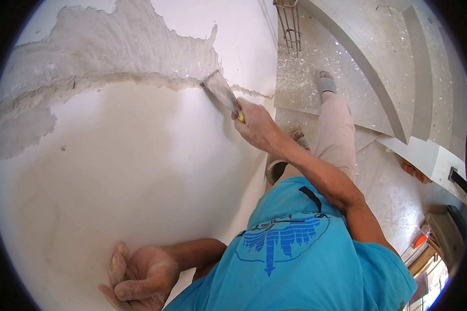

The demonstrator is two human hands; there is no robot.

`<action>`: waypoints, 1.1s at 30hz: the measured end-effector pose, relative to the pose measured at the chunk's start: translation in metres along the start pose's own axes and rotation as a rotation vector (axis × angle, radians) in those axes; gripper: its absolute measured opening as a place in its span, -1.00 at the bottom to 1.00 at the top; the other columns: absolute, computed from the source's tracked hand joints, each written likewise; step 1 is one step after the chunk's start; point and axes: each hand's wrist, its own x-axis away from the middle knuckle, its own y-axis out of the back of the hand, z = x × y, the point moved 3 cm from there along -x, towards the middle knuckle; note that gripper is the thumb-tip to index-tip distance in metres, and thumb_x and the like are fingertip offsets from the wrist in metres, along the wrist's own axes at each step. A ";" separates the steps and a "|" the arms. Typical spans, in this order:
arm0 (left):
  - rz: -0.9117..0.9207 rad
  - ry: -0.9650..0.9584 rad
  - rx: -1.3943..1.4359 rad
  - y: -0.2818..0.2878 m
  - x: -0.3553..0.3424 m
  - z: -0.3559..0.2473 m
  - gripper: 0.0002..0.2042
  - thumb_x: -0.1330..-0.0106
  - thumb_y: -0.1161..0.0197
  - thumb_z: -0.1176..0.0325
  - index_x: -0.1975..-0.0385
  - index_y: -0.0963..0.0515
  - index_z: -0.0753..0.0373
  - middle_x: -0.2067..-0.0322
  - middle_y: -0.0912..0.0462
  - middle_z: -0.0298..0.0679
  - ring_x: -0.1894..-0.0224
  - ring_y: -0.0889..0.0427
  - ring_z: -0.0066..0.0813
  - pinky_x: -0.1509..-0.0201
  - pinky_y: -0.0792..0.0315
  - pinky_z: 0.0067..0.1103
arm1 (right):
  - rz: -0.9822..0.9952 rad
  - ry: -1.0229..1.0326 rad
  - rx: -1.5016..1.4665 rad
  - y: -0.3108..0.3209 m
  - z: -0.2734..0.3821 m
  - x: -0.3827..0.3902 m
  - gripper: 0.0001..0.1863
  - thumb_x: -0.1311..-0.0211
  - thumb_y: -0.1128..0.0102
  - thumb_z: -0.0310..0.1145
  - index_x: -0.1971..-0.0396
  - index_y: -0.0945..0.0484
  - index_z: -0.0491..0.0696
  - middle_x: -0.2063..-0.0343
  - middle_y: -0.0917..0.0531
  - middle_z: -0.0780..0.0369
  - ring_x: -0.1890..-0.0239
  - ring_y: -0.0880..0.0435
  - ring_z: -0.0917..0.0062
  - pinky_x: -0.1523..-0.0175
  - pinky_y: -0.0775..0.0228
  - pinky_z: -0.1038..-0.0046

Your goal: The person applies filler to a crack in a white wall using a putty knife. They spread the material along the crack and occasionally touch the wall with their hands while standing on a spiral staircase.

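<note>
My right hand (257, 127) is shut on the yellow handle of a metal scraper (220, 90). The blade's tip touches the white wall (140, 166) at the lower edge of a rough grey patch of bare plaster (104, 52). My left hand (140, 274) is low at the left. It rests flat against the wall with dusty fingers and holds nothing. My blue shirt (296, 254) fills the lower middle of the view.
Pale concrete steps (347, 67) speckled with white flakes curve away at the right. A steel rebar cage (290, 26) stands by the wall at the top. My sandalled feet (326, 83) stand on the steps, with a round container (275, 171) beside them. An orange object (420, 239) lies far below.
</note>
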 end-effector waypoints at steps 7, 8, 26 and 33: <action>0.004 -0.008 -0.032 0.001 -0.001 -0.001 -0.65 -0.42 -0.05 0.33 0.27 -0.52 0.65 0.77 -0.57 -0.04 0.76 -0.59 -0.36 0.30 -0.60 -0.55 | 0.025 -0.006 -0.043 0.001 0.003 0.003 -0.88 -0.14 0.00 -0.49 0.34 -0.42 -0.20 0.53 -0.53 0.04 0.42 -0.56 0.26 0.24 -0.39 0.26; 0.010 -0.023 -0.036 0.000 -0.001 0.000 -0.65 -0.42 -0.05 0.33 0.27 -0.52 0.65 0.76 -0.57 -0.04 0.76 -0.59 -0.36 0.30 -0.59 -0.55 | 0.051 -0.026 -0.033 -0.001 0.002 0.006 -0.88 -0.14 0.00 -0.48 0.34 -0.42 -0.20 0.53 -0.53 0.04 0.43 -0.56 0.28 0.25 -0.39 0.27; -0.049 0.035 0.012 0.000 0.002 -0.002 -0.67 -0.35 -0.08 0.39 0.33 -0.50 0.69 0.76 -0.56 0.00 0.79 -0.54 -0.35 0.35 -0.57 -0.53 | -0.073 0.020 -0.104 -0.001 0.006 -0.009 -0.87 -0.17 -0.01 -0.42 0.37 -0.44 -0.18 0.59 -0.53 0.08 0.52 -0.57 0.37 0.38 -0.39 0.32; -0.061 0.072 0.030 -0.004 0.001 -0.004 -0.70 -0.36 -0.07 0.41 0.32 -0.51 0.66 0.76 -0.55 0.03 0.78 -0.56 -0.30 0.38 -0.59 -0.51 | -0.091 0.032 -0.021 -0.019 -0.015 0.007 -0.87 -0.18 -0.04 -0.42 0.36 -0.43 -0.18 0.62 -0.51 0.10 0.56 -0.54 0.42 0.39 -0.40 0.31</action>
